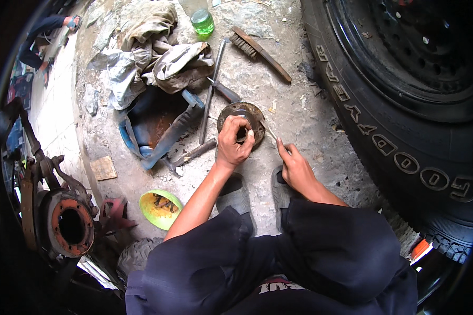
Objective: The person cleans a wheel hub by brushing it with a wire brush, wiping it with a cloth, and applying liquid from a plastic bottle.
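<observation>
A round, rusty wheel hub [256,113] lies on the ground between and just beyond my feet. My left hand [233,144] is closed on its raised centre, fingers curled over the collar and partly covering the bore. In my right hand [298,169] is a thin metal hand tool [269,129], its far end at the hub flange's right side. Its exact kind is hard to make out. A dark-handled screwdriver [226,92] lies against the hub's far edge. Left of the hub rests a hammer [197,151], beside a long metal rod [213,89].
A large tyre [347,113] on its wheel fills the right side. Leftward are a blue cut-open container [168,137], rags [181,65], a green bowl [162,219] and an orange-flanged axle part [56,223]. A wire brush [263,56] and bottle [202,23] lie beyond. Another person's foot [74,22] shows far left.
</observation>
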The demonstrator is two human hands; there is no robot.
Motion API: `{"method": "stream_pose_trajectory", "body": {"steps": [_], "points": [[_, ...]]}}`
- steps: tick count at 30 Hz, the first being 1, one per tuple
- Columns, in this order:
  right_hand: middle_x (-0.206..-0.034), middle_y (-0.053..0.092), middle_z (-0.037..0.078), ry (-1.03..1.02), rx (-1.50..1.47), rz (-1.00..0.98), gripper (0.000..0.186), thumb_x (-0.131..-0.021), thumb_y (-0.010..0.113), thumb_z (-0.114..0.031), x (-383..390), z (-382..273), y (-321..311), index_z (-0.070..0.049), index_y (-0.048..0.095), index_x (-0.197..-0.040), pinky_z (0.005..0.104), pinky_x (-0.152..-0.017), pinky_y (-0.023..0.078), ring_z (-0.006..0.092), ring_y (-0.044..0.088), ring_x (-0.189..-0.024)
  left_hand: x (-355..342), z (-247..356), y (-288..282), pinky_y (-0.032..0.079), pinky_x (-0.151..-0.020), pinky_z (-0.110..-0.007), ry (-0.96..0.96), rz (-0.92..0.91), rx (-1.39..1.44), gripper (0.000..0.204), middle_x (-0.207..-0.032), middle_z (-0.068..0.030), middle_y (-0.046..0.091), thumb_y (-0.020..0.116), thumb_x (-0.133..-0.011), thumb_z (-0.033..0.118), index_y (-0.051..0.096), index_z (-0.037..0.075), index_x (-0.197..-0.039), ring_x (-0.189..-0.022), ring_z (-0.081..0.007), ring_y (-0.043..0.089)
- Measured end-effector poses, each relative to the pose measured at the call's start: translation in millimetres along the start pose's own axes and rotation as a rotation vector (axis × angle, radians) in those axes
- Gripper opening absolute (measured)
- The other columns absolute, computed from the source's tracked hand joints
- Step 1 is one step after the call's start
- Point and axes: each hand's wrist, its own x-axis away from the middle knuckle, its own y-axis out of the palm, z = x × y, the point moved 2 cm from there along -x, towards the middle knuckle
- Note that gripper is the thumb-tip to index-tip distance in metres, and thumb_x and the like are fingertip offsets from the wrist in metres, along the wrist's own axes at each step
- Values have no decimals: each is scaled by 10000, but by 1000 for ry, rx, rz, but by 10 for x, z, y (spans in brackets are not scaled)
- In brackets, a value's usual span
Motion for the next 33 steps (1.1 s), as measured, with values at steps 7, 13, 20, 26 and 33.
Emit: {"method": "stream_pose_trajectory", "body": {"steps": [7,13,20,26,33], "points": [[-1168,533,251,33,39,-51,728,-797,544,71,71,7,-50,-34,396,-1502,518,-723,540,476,636,-810,-8,-57,44,487,-833,-413,119,89,-84,212,-878,-125,603,654,-738,25,580,25,-937,-865,-313,612],[-1153,541,248,1,58,-31,726,-802,535,67,-148,-48,-70,-46,398,-1506,519,-721,539,470,640,-812,-6,-76,46,478,-849,-414,52,74,22,186,-866,-120,601,655,-731,22,586,29,-903,-856,-313,614],[-1160,549,245,33,115,-61,716,-799,542,62,105,25,-105,-40,406,-1494,517,-707,545,465,646,-789,-32,-97,55,461,-864,-427,115,97,-33,181,-858,-112,599,661,-710,38,589,44,-876,-861,-318,609],[-1133,549,235,-12,120,-43,733,-800,550,44,-220,-16,-103,-60,394,-1509,515,-690,550,460,649,-756,-19,-70,46,444,-885,-424,108,109,-79,195,-857,-110,597,667,-693,58,590,52,-873,-879,-317,607],[-1139,546,230,35,153,-114,726,-789,564,36,137,-19,-120,-53,415,-1494,517,-679,550,454,649,-743,-23,-53,54,464,-882,-417,137,92,-112,208,-866,-113,607,664,-680,31,590,50,-873,-891,-311,619]]}}
